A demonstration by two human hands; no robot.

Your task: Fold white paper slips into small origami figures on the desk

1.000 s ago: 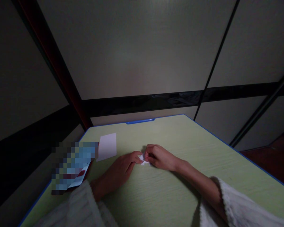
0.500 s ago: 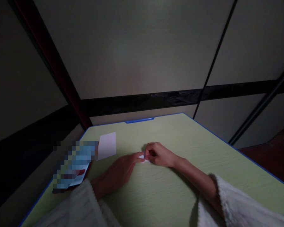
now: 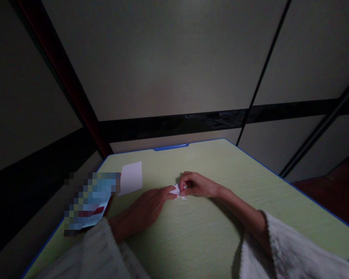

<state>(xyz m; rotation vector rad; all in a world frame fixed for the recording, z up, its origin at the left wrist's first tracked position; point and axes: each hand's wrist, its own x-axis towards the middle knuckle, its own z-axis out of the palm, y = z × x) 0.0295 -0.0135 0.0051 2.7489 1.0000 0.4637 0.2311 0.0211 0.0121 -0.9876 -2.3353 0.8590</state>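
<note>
A small piece of folded white paper lies on the pale green table, between my two hands. My left hand has its thumb and fingers closed on the paper's left side, keeping it against the tabletop. From the right, my right hand pinches the paper with curled fingertips. Parts of the paper are covered by the fingers, so its full folded shape is hidden.
A flat white sheet lies at the left, beyond my left hand. Beside it is a light-blue and red item, partly blurred out. A blue handle sits at the table's far edge, before cabinet panels.
My right hand has lifted slightly and shifted away from me, its fingers less tightly curled. More of the folded paper shows now. My left hand stays nearly in place.
</note>
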